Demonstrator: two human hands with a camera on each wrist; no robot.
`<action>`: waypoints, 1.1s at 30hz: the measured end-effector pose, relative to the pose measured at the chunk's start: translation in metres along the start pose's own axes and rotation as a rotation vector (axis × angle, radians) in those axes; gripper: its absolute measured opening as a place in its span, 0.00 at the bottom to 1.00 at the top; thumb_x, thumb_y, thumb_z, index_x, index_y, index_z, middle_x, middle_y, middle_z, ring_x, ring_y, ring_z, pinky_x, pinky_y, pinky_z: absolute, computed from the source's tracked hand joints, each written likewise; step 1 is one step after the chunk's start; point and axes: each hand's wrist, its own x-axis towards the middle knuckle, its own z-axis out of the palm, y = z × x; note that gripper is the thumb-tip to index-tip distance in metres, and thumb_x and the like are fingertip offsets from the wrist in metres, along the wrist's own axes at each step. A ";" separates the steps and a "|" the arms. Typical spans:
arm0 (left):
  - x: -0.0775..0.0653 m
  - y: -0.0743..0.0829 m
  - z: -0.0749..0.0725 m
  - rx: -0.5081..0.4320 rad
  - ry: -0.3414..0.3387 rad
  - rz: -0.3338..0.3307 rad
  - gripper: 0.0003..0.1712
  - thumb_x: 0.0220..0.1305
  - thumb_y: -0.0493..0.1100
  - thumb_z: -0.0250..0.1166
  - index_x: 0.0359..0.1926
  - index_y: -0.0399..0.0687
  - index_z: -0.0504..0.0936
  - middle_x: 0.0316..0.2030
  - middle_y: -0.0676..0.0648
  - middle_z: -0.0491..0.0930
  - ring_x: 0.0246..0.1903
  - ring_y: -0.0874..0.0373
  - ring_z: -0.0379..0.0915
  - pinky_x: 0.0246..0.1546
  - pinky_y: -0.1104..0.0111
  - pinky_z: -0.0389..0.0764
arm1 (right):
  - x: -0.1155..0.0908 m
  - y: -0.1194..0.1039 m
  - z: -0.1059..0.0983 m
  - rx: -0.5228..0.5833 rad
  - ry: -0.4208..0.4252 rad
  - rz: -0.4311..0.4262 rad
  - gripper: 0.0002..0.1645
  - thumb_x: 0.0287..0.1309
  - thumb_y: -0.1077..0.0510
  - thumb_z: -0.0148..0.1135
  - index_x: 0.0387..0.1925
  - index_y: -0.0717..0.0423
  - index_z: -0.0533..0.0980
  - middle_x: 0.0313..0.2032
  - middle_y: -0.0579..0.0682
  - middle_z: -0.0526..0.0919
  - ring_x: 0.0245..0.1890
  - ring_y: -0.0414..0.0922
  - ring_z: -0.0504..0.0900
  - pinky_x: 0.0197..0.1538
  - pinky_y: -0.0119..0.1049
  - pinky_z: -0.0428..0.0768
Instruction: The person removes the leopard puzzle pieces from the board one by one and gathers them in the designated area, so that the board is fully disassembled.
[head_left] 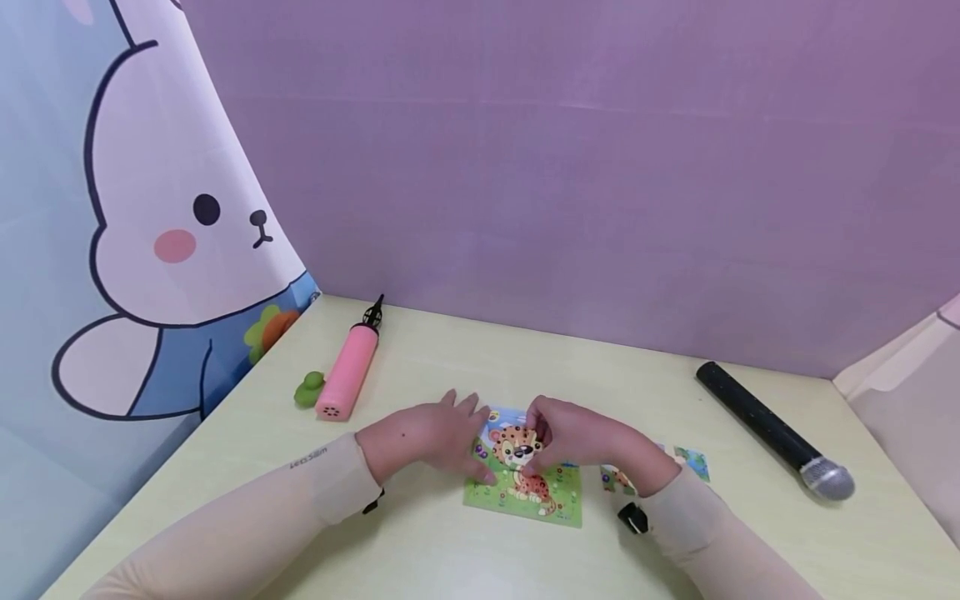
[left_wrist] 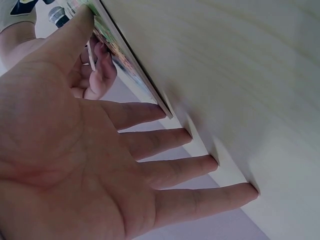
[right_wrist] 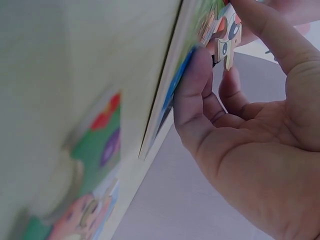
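Note:
A square puzzle board (head_left: pixel 487 495) with a spotted leopard cub on grass lies on the table between the two hands. My left hand (head_left: pixel 447 435) rests at its left side, thumb over the board; in the left wrist view the fingers (left_wrist: pixel 175 200) are straight, their tips down on the table at the board's edge. My right hand (head_left: pixel 577 432) reaches over the board from the right. Its fingers pinch a puzzle piece (right_wrist: pixel 231 44) with part of the cub's face, tilted up from the board in the right wrist view. The hand hides the board's upper right.
Loose puzzle pieces (head_left: pixel 693 463) lie right of the board, partly behind the right forearm. A black microphone (head_left: pixel 761 418) with a silver head lies farther right. At the back left are a pink hand pump (head_left: pixel 348 371) and a small green toy (head_left: pixel 309 390). A purple curtain (head_left: pixel 525 208) hangs behind the table.

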 end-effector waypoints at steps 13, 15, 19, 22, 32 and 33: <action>0.001 0.000 -0.001 -0.003 -0.002 0.003 0.65 0.61 0.83 0.61 0.85 0.49 0.56 0.86 0.39 0.52 0.84 0.31 0.48 0.82 0.41 0.63 | -0.010 -0.004 -0.004 0.031 0.004 -0.061 0.23 0.63 0.57 0.77 0.48 0.56 0.69 0.33 0.47 0.76 0.33 0.42 0.74 0.35 0.31 0.76; 0.001 0.000 0.000 -0.008 -0.003 0.001 0.65 0.61 0.83 0.62 0.85 0.49 0.57 0.86 0.39 0.51 0.84 0.32 0.47 0.82 0.41 0.63 | -0.011 -0.005 -0.004 0.031 0.004 -0.065 0.22 0.64 0.57 0.76 0.48 0.56 0.70 0.35 0.47 0.78 0.35 0.42 0.77 0.37 0.32 0.78; 0.002 0.000 -0.001 -0.008 -0.003 0.001 0.65 0.61 0.84 0.62 0.85 0.49 0.56 0.86 0.39 0.51 0.85 0.32 0.47 0.82 0.41 0.63 | -0.013 -0.005 -0.003 0.048 -0.002 -0.090 0.20 0.67 0.58 0.73 0.50 0.56 0.70 0.41 0.49 0.82 0.40 0.43 0.83 0.42 0.34 0.83; 0.002 0.000 -0.001 0.006 -0.001 0.003 0.65 0.61 0.83 0.61 0.85 0.49 0.56 0.86 0.39 0.51 0.85 0.32 0.47 0.82 0.41 0.64 | -0.013 -0.006 -0.002 0.067 -0.007 -0.107 0.18 0.69 0.60 0.70 0.51 0.56 0.70 0.40 0.49 0.82 0.38 0.43 0.83 0.41 0.34 0.84; 0.004 0.001 0.001 0.014 -0.008 0.000 0.66 0.61 0.84 0.60 0.85 0.49 0.56 0.86 0.39 0.51 0.84 0.32 0.48 0.81 0.41 0.64 | -0.022 -0.009 -0.009 0.110 0.035 -0.171 0.14 0.76 0.60 0.62 0.54 0.58 0.69 0.37 0.54 0.86 0.35 0.48 0.84 0.40 0.36 0.85; 0.004 0.000 0.001 0.009 -0.009 0.001 0.66 0.61 0.84 0.61 0.85 0.49 0.56 0.86 0.39 0.51 0.84 0.32 0.48 0.82 0.41 0.64 | -0.024 -0.008 -0.011 0.112 0.047 -0.171 0.13 0.76 0.59 0.62 0.54 0.58 0.69 0.37 0.54 0.86 0.35 0.49 0.84 0.41 0.38 0.86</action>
